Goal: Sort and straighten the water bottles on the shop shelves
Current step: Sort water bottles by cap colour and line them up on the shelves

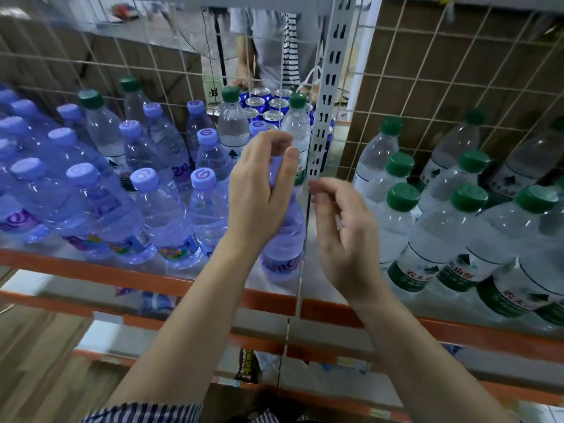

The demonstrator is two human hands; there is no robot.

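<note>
My left hand (262, 190) grips the neck and shoulder of a purple-tinted water bottle (283, 251) that stands at the right end of the left shelf bay. Its cap is hidden behind my fingers. My right hand (341, 230) hovers just right of that bottle with fingers loosely curled, holding nothing. Several purple-capped bottles (171, 215) fill the left bay. A few green-capped clear bottles (233, 120) stand among them at the back. The right bay holds several green-capped bottles (451, 239).
A white slotted upright (328, 96) and a thin divider panel (302, 264) separate the two bays. The shelf has an orange front rail (122, 273). Rope netting backs the shelf. Blue drink cans (268, 103) sit behind, and a person stands beyond them.
</note>
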